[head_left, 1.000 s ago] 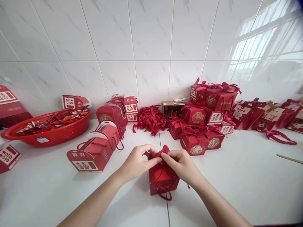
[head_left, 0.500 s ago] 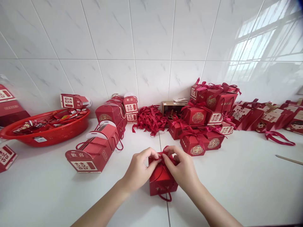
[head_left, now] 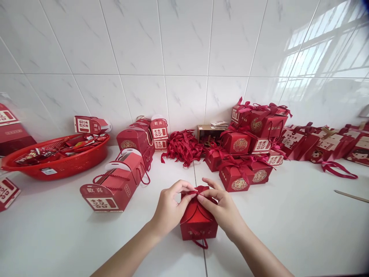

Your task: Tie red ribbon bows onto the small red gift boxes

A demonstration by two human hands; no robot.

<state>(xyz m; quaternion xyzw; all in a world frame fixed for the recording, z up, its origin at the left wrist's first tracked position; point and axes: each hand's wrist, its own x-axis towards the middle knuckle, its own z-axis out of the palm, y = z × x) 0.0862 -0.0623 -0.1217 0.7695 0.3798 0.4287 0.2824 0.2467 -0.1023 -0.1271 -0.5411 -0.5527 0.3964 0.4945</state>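
A red gift box (head_left: 198, 227) stands upright on the white surface in front of me, a twisted red cord (head_left: 201, 244) hanging from its near side. Over its top, my left hand (head_left: 173, 206) pinches a red ribbon (head_left: 196, 192) between thumb and fingers. From the other side my right hand (head_left: 220, 207) closes its thumb and index finger on the same ribbon, with its other fingers lifted. The fingertips of both hands nearly meet and hide most of the ribbon there.
Left are a red basket (head_left: 62, 169) of wrapped packets and red cord-handled boxes (head_left: 111, 188). A ribbon pile (head_left: 185, 148) lies by the tiled wall. Ribboned boxes (head_left: 235, 177) are stacked to the right, near red bags (head_left: 296, 142), a loose ribbon (head_left: 340, 169) and a thin blade-like strip (head_left: 351, 196).
My right hand's fingers have shifted and spread a little at the ribbon. Less ribbon shows on the box's top. My left hand stays in almost the same pinch.
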